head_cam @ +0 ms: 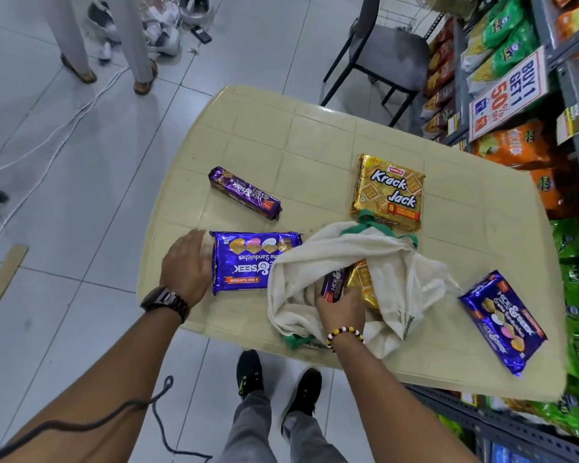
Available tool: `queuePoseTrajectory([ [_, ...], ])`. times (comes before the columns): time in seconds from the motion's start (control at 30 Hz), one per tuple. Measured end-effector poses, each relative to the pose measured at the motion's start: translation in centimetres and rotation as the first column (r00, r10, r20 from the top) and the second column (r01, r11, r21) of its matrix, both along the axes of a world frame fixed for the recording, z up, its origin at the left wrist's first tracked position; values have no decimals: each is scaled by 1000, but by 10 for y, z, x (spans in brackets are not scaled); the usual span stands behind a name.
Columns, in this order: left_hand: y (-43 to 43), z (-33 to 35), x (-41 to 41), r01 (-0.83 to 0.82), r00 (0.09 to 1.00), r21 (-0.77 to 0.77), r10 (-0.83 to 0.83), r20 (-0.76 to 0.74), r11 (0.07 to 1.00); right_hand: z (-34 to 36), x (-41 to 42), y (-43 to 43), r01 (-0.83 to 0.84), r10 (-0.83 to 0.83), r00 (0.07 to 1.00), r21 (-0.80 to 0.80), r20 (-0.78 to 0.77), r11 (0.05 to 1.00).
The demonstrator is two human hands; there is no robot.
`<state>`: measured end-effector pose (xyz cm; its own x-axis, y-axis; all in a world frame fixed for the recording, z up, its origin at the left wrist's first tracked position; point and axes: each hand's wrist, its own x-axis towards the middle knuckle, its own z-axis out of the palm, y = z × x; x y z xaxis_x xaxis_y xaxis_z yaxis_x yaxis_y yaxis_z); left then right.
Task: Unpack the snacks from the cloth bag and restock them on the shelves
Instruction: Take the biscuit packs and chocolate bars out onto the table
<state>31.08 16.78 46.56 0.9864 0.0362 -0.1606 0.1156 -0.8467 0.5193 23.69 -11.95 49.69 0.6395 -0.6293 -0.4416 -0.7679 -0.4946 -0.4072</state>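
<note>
A cream cloth bag (318, 259) with green trim lies open on the beige table (301, 138). My right hand (340, 310) is inside its mouth, gripping a dark Hide & Seek roll (334, 283) next to a gold cracker pack (361, 282). My left hand (189, 262) rests flat, fingers apart, against the left edge of a purple Hide & Seek sandwich pack (244, 262). Out on the table lie a purple Hide & Seek roll (244, 192), a gold Krack Jack pack (390, 192) and another purple sandwich pack (502, 320) at the right.
Shelves (569, 75) full of snack bags run along the right, with a "Buy 1 Get 1" sign (512, 91). A black chair (378, 51) stands behind the table. A person's legs (114, 45) and white cables (57, 135) are on the tiled floor at the left.
</note>
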Motion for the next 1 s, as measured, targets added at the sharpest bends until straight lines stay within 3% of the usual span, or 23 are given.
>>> queuePoseTrajectory([
  [0.13,-45,28,0,215,970,39,-218,106,976,0,2,-3,-131,137,989,-104,63,986],
  [0.23,-81,39,0,377,906,125,-393,157,918,5,17,-9,-112,114,993,-103,11,988],
  [0.4,-105,36,0,491,869,174,-494,-32,853,10,25,-9,-122,118,992,-118,-43,985],
  [0.57,-117,32,-12,724,671,307,-734,-106,618,16,26,-22,-256,244,962,-102,-120,961],
  [0.7,-118,40,-7,628,749,416,-656,-95,658,17,20,-39,-313,317,948,85,-32,946],
  [0.8,-107,43,2,573,805,432,-577,-136,697,21,12,-61,-387,407,911,218,-58,896],
  [0.87,-102,47,3,549,830,421,-529,-176,722,23,5,-84,-357,366,930,165,-27,919],
  [1.0,-117,62,-5,552,823,396,-557,-113,734,34,-9,-136,-252,252,968,-79,-14,964],
])
